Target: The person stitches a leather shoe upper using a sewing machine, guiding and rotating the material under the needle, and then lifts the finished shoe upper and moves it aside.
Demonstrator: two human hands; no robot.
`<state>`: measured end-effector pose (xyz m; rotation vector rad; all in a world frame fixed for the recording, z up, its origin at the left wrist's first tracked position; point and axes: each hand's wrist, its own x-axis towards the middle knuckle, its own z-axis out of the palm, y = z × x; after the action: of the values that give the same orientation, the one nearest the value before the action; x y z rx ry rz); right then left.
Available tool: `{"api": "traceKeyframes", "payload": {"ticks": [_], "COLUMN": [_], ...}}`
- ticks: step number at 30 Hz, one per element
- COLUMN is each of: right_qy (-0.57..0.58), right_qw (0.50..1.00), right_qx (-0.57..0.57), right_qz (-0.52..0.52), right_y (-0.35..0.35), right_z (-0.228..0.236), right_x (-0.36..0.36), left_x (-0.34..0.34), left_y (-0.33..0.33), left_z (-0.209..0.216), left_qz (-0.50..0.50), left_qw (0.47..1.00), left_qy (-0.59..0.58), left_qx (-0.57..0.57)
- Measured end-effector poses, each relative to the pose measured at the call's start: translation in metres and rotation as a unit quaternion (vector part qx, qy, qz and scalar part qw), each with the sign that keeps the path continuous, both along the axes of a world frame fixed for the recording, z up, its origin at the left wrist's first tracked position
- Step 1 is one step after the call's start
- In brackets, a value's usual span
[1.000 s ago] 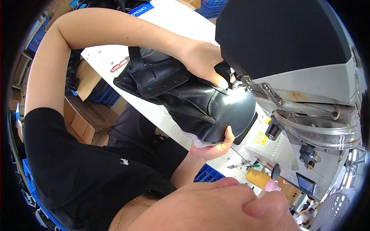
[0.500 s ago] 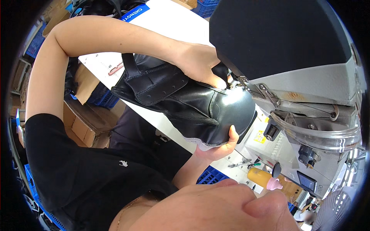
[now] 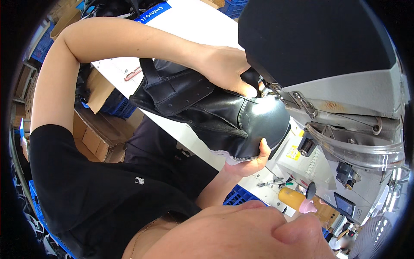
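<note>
A black leather boot upper (image 3: 215, 123) lies beneath the head of a sewing machine (image 3: 334, 93), its rounded toe under the bright lamp. A wide strap flap (image 3: 183, 98) with small holes lies across its left part, and a pale zigzag-stitched edge shows along its near side. My left hand (image 3: 226, 69) rests on the far side of the upper, thumb pressed down close to the needle area; its other fingers are partly hidden. At the near edge of the toe, my right hand (image 3: 253, 165) pinches the leather, thumb on top and fingers underneath. The needle itself is hard to make out.
The work is on a white table (image 3: 194, 21). A slim reddish tool (image 3: 133, 74) lies left of the upper. Pens (image 3: 271, 183) and an orange bottle with a pink cap (image 3: 291, 197) are near right. Blue crates (image 3: 237, 195) and a cardboard box (image 3: 92, 142) stand below table level.
The whole view has shifted slightly, so everything sits a little further right. Both hands keep hold of the boot upper, almost unmoved against the machine.
</note>
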<state>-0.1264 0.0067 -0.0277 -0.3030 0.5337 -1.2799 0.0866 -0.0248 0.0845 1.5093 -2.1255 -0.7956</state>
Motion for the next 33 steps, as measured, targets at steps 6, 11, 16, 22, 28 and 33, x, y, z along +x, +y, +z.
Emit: {"api": "traceKeyframes", "payload": {"ticks": [6,11,16,22,28,33], "right_qy": [-0.051,-0.033,-0.055,-0.007,0.304,0.707], "right_qw": [0.997,0.999,0.997,0.998,0.952,0.608], "right_qx": [-0.040,-0.030,-0.023,-0.024,-0.025,-0.359], "right_qz": [0.044,0.031,0.053,0.062,-0.001,-0.043], "right_y": [-0.010,-0.013,-0.014,-0.016,-0.040,-0.072], "right_z": [-0.004,-0.004,0.000,0.005,0.037,0.064], "right_x": [-0.008,-0.013,-0.009,-0.017,-0.057,-0.052], "left_x": [-0.005,-0.008,-0.006,-0.004,0.011,-0.034], "left_y": [0.005,0.002,-0.002,0.000,0.007,0.034], "left_z": [-0.001,-0.005,-0.009,-0.010,-0.021,-0.088], "left_qz": [0.022,0.030,0.029,0.029,0.093,0.175], "left_qw": [0.999,1.000,1.000,1.000,0.942,0.848], "left_qy": [-0.012,0.000,0.011,-0.005,0.240,0.497], "left_qx": [-0.022,-0.007,0.000,0.002,0.217,0.061]}}
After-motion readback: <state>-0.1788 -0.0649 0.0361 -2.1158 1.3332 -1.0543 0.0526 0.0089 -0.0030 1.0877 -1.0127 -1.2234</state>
